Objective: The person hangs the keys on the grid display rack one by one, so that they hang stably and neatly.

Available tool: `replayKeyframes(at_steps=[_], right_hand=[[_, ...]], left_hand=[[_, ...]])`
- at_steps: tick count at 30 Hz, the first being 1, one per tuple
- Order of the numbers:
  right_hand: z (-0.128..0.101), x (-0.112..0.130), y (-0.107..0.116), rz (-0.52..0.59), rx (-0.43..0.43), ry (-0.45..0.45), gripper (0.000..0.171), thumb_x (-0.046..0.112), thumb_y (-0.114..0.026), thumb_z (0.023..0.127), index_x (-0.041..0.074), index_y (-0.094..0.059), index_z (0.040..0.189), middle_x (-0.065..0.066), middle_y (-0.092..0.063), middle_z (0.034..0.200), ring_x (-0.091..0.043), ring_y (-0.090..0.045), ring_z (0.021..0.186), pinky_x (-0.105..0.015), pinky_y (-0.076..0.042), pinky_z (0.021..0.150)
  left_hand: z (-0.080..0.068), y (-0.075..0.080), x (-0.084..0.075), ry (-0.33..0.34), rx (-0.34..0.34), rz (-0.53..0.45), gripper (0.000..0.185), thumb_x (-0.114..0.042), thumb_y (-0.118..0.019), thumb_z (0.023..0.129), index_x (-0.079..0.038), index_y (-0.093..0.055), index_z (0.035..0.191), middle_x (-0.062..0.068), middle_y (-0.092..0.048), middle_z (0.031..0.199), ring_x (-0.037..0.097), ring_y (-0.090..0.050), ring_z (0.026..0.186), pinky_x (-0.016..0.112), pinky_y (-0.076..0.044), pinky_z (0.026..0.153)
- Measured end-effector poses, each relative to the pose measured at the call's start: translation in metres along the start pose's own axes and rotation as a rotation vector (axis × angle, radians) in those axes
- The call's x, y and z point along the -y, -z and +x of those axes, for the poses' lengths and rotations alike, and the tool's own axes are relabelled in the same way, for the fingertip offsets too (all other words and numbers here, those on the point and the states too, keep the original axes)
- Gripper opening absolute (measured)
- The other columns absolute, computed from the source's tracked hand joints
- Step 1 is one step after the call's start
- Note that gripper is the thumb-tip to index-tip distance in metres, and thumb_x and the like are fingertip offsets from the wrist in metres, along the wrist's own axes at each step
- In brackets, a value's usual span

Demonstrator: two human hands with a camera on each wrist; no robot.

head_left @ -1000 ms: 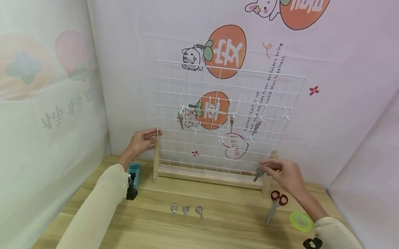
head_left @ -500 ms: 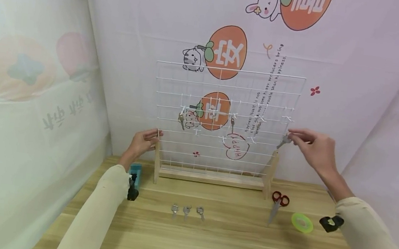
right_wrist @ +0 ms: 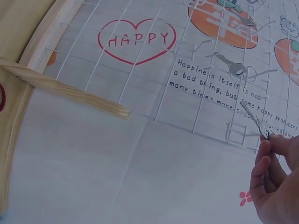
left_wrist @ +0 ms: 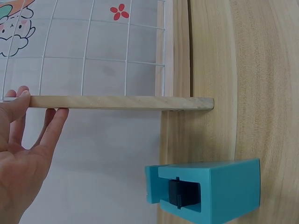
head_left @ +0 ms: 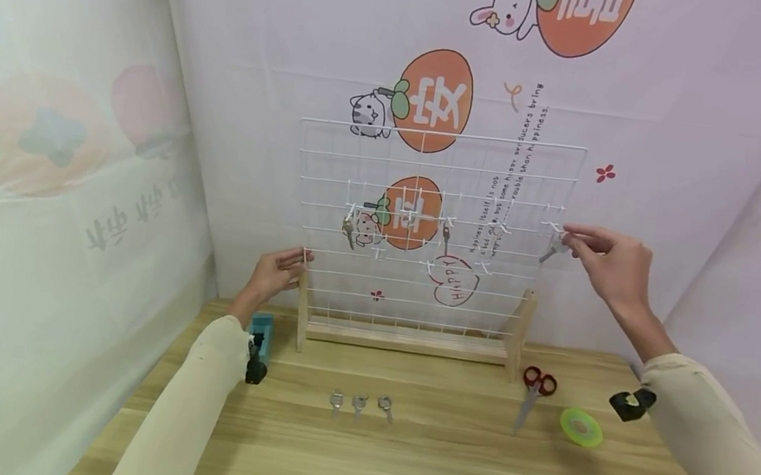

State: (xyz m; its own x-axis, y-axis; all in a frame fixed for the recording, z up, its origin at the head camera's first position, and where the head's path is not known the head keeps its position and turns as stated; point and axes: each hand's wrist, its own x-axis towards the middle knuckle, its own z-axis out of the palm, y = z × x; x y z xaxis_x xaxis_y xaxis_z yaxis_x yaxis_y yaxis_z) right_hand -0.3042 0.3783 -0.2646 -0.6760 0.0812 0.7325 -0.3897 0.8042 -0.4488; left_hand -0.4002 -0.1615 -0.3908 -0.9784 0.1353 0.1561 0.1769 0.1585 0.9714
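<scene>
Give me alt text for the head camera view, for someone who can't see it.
A person's right hand pinches a key at a hook on the right edge of a white wire grid, while the left hand steadies its left wooden post. On the wooden table lie three keys, red scissors and a green tape roll.

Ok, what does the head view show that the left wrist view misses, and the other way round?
Only the head view shows the right hand pinching a key at the rack's right edge, three loose keys, the scissors and green tape roll on the table. Only the left wrist view shows the black part set into the blue box. Both show the left hand with straight fingers on the left wooden post, and the wire grid.
</scene>
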Motion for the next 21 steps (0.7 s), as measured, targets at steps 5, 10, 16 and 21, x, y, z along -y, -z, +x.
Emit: replayKeyframes(at_steps=[5,10,16,21], right_hand=[[0.0004,-0.0015,-0.0012,-0.01,0.014,-0.035,0.026,0.021,-0.076,0.098,0.005,-0.079,0.119,-0.022,-0.077,0.105,0.027,-0.049,0.064,-0.014,-0.031,0.046],[0.0018,-0.0019,-0.0004,-0.026,0.037,-0.05,0.029,0.024,-0.076,0.098,0.006,-0.078,0.122,-0.021,-0.076,0.107,0.006,-0.068,0.071,-0.013,-0.035,0.048],[0.0022,-0.0047,0.0024,-0.021,0.077,-0.052,0.041,0.024,-0.076,0.098,0.002,-0.07,0.132,-0.028,-0.072,0.113,-0.048,-0.072,0.098,-0.004,-0.038,0.053],[-0.0038,-0.0017,0.0042,-0.007,0.087,-0.057,0.043,0.025,-0.078,0.097,0.001,-0.07,0.131,-0.028,-0.072,0.114,-0.05,-0.071,0.101,0.001,-0.038,0.057]], left_hand=[[0.0007,-0.0004,0.0007,-0.011,0.013,0.001,0.048,-0.001,-0.057,0.106,-0.003,-0.049,0.154,0.017,-0.057,0.15,0.033,-0.05,0.141,0.052,-0.049,0.108],[0.0001,0.0,0.0003,-0.019,0.01,0.008,0.048,-0.001,-0.057,0.106,-0.003,-0.049,0.153,0.017,-0.057,0.15,0.034,-0.051,0.141,0.052,-0.05,0.107],[-0.0003,0.0,-0.0009,-0.014,0.002,0.012,0.047,-0.002,-0.057,0.107,-0.004,-0.05,0.153,0.016,-0.057,0.15,0.034,-0.052,0.14,0.052,-0.05,0.106],[-0.0006,0.0007,-0.0018,-0.005,-0.005,0.02,0.046,-0.003,-0.057,0.106,-0.004,-0.052,0.152,0.015,-0.058,0.149,0.034,-0.053,0.14,0.051,-0.051,0.106]])
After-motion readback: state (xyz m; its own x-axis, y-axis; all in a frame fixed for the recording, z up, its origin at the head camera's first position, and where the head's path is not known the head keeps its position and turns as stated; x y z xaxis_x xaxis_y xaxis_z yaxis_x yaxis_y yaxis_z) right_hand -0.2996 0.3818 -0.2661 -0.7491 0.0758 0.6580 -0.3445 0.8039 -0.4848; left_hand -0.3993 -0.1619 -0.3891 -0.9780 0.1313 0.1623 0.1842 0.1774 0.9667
